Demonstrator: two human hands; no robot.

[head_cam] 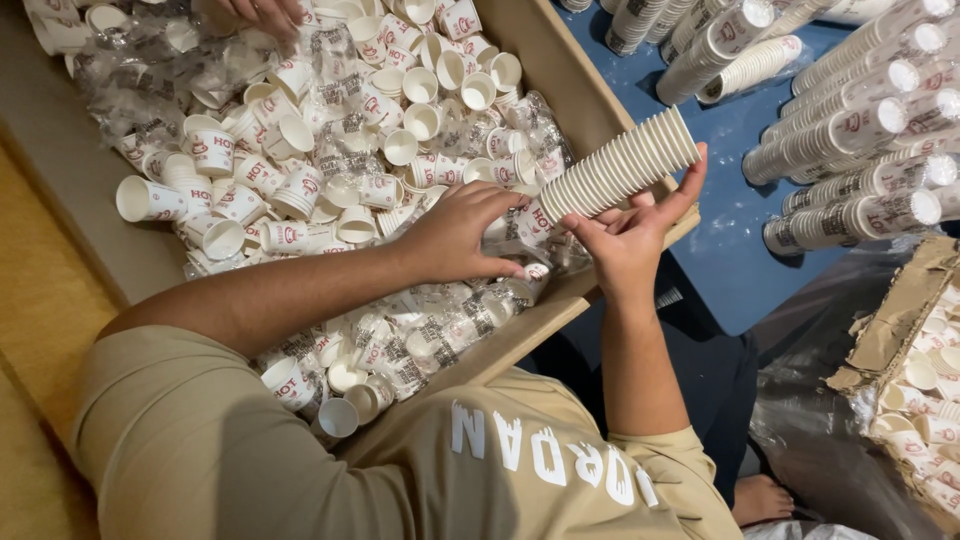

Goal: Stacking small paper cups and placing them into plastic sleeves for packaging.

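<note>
Stack of cups (622, 165) lies slanted, its long axis rising rightward, cradled in the right hand (628, 240) with its grip closed around the lower end. Left hand (455, 235), fingers curled, rests on loose cups (300, 180) in the box (80, 190), just left of the stack's lower end.

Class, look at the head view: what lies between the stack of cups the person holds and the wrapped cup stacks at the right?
A bare stretch of blue surface separates the held stack from the wrapped stacks, seen in the head view.
</note>
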